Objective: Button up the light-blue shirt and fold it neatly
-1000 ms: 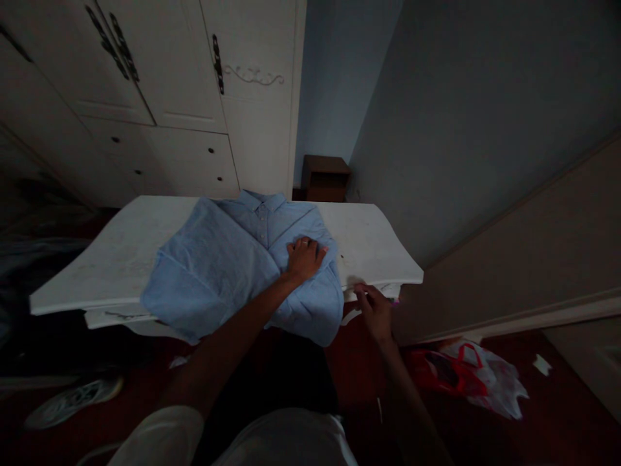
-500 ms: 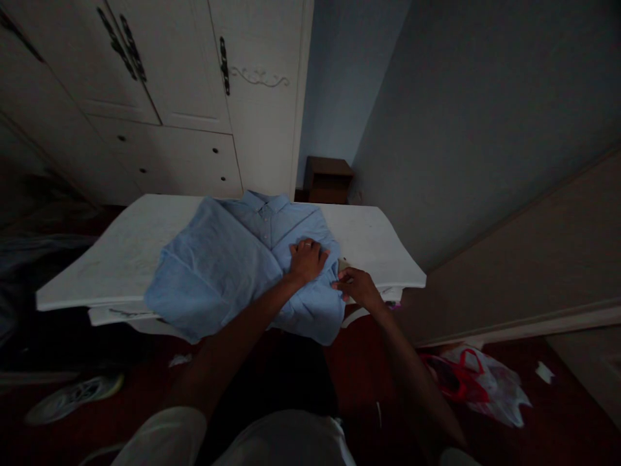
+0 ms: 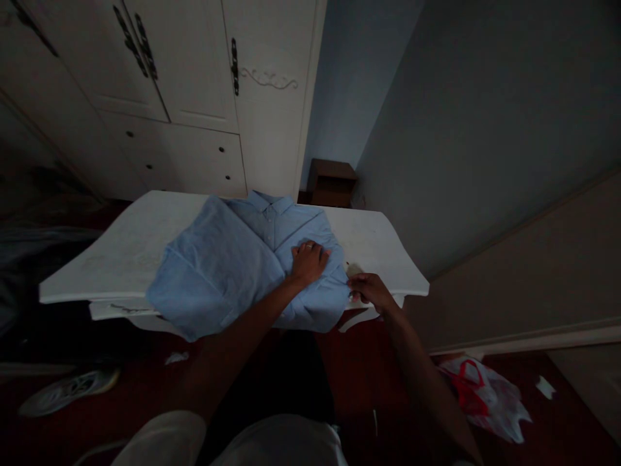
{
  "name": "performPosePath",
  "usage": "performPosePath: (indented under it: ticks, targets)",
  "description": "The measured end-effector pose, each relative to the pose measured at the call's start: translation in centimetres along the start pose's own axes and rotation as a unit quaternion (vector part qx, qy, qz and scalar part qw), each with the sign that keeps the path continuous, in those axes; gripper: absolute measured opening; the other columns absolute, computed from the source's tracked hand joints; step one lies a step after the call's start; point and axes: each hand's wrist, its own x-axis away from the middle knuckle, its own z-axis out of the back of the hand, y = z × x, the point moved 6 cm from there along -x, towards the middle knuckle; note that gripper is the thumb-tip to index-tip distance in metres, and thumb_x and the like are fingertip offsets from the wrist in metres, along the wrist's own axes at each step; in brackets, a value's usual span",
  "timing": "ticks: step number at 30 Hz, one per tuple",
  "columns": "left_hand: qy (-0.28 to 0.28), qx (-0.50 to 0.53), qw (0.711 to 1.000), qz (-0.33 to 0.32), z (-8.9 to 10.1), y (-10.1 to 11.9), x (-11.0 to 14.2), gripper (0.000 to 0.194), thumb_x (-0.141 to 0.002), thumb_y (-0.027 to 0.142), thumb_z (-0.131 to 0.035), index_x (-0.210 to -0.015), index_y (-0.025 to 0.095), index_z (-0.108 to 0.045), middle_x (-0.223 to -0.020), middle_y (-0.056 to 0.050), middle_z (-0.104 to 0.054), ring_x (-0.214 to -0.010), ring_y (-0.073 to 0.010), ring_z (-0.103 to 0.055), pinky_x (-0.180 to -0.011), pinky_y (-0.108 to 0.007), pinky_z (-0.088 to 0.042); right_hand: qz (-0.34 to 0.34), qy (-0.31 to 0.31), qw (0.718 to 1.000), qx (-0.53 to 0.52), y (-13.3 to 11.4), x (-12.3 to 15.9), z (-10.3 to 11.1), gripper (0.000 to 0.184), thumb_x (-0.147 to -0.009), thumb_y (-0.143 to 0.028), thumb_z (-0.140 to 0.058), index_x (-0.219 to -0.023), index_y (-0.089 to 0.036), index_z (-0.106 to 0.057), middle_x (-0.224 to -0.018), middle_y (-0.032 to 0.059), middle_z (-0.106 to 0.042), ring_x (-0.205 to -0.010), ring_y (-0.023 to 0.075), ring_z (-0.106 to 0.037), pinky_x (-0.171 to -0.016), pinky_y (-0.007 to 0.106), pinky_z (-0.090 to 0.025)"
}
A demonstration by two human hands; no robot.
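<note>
A light blue button-up shirt (image 3: 228,259) lies partly folded across a white table (image 3: 116,252), its collar towards the far edge and its lower part hanging over the near edge. My left hand (image 3: 309,262) rests palm down on the right half of the shirt, fingers somewhat spread. At the shirt's right edge, my right hand (image 3: 371,289) is closed in a pinch on the fabric. Just behind that hand a small beige patch or object (image 3: 354,267) shows on the tabletop; I cannot tell what it is.
Beyond the table stands a white wardrobe (image 3: 194,84), with a small brown cabinet (image 3: 334,181) beside it. A grey wall (image 3: 485,116) runs along the right. On the red floor are a plastic bag (image 3: 499,401) at right and a shoe (image 3: 70,391) at left.
My right hand has moved slightly right and down, along with the pinched shirt edge. My left hand stays on the shirt. The whole view has shifted a little.
</note>
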Motion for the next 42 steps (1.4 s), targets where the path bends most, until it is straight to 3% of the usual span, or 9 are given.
performPosePath:
  ticks: [6, 17, 21, 27, 31, 33, 36, 39, 42]
  targets:
    - [0.006, 0.001, 1.000, -0.002, 0.1, 0.2, 0.0, 0.041, -0.098, 0.046, -0.032, -0.106, 0.020, -0.062, -0.117, -0.010, -0.061, -0.109, -0.0256, -0.051, -0.090, -0.043, -0.033, 0.029, -0.002, 0.998, 0.058, -0.3, -0.3, 0.0, 0.026, -0.071, -0.025, -0.059, -0.095, -0.016, -0.056, -0.049, -0.0014, -0.064, -0.042, 0.0139, -0.061, -0.035, 0.017, -0.032]
    - [-0.015, -0.006, 1.000, 0.003, 0.3, 0.4, 0.1, 0.042, -0.098, 0.047, -0.031, -0.107, 0.020, -0.062, -0.119, -0.012, -0.060, -0.112, -0.0277, -0.050, -0.092, -0.045, -0.032, -0.048, -0.063, 0.994, 0.074, 0.5, 0.8, -0.8, 0.032, -0.059, -0.038, -0.082, -0.065, -0.016, -0.059, -0.059, 0.0026, -0.070, -0.035, 0.0130, -0.059, -0.029, 0.018, -0.038]
    - [-0.019, -0.010, 1.000, 0.001, 0.3, 0.4, 0.1, 0.042, -0.098, 0.047, -0.031, -0.109, 0.020, -0.061, -0.121, -0.012, -0.059, -0.113, -0.0278, -0.049, -0.092, -0.045, -0.032, -0.008, -0.001, 0.991, 0.133, 0.4, 1.5, -0.9, 0.024, -0.067, -0.035, -0.078, -0.064, -0.017, -0.062, -0.058, 0.0020, -0.070, -0.034, 0.0128, -0.058, -0.031, 0.019, -0.036]
    - [-0.010, -0.018, 1.000, -0.006, 0.1, 0.3, 0.1, 0.041, -0.097, 0.045, -0.032, -0.107, 0.019, -0.062, -0.120, -0.013, -0.059, -0.112, -0.0286, -0.049, -0.092, -0.045, -0.032, 0.074, 0.109, 0.954, 0.268, -0.5, 3.6, -1.9, 0.024, -0.073, -0.039, -0.076, -0.061, -0.022, -0.064, -0.047, -0.0012, -0.064, -0.045, 0.0160, -0.064, -0.048, 0.023, -0.041]
    - [-0.008, -0.020, 1.000, -0.007, 0.0, 0.4, 0.1, 0.039, -0.097, 0.045, -0.034, -0.107, 0.019, -0.062, -0.120, -0.013, -0.059, -0.112, -0.0288, -0.049, -0.092, -0.045, -0.032, 0.111, 0.167, 0.931, 0.306, 0.1, 5.0, -3.1, 0.024, -0.074, -0.044, -0.076, -0.065, -0.023, -0.068, -0.066, 0.0051, -0.073, -0.063, 0.0208, -0.069, -0.056, 0.026, -0.042]
    - [-0.008, -0.019, 1.000, -0.009, 0.0, 0.4, 0.2, 0.039, -0.097, 0.045, -0.034, -0.108, 0.019, -0.062, -0.119, -0.013, -0.059, -0.113, -0.0291, -0.049, -0.091, -0.045, -0.032, 0.114, 0.185, 0.936, 0.278, 0.9, 5.3, -3.5, 0.024, -0.078, -0.046, -0.071, -0.070, -0.023, -0.069, -0.072, 0.0062, -0.074, -0.063, 0.0206, -0.068, -0.056, 0.026, -0.043]
    - [-0.009, -0.017, 1.000, -0.012, 0.0, 0.4, 0.2, 0.039, -0.097, 0.044, -0.035, -0.109, 0.019, -0.062, -0.120, -0.013, -0.059, -0.113, -0.0293, -0.048, -0.091, -0.046, -0.032, 0.104, 0.178, 0.968, 0.145, 2.5, 5.2, -3.9, 0.031, -0.081, -0.052, -0.065, -0.075, -0.021, -0.065, -0.074, 0.0046, -0.072, -0.055, 0.0185, -0.067, -0.049, 0.026, -0.044]
    - [-0.004, -0.015, 1.000, -0.013, 0.0, 0.4, 0.2, 0.038, -0.096, 0.044, -0.036, -0.107, 0.019, -0.062, -0.119, -0.013, -0.059, -0.112, -0.0296, -0.049, -0.091, -0.046, -0.032, 0.087, 0.148, 0.985, 0.017, 4.1, 5.0, -4.2, 0.040, -0.073, -0.059, -0.068, -0.081, -0.021, -0.059, -0.071, 0.0009, -0.067, -0.046, 0.0167, -0.063, -0.040, 0.024, -0.042]
    - [0.006, -0.013, 1.000, -0.017, -0.1, 0.4, 0.1, 0.037, -0.096, 0.044, -0.037, -0.105, 0.019, -0.063, -0.118, -0.014, -0.060, -0.111, -0.0301, -0.050, -0.091, -0.046, -0.032, 0.064, 0.091, 0.994, -0.009, 5.2, 4.9, -4.7, 0.041, -0.072, -0.058, -0.067, -0.087, -0.022, -0.052, -0.057, -0.0059, -0.058, -0.039, 0.0146, -0.057, -0.037, 0.023, -0.041]
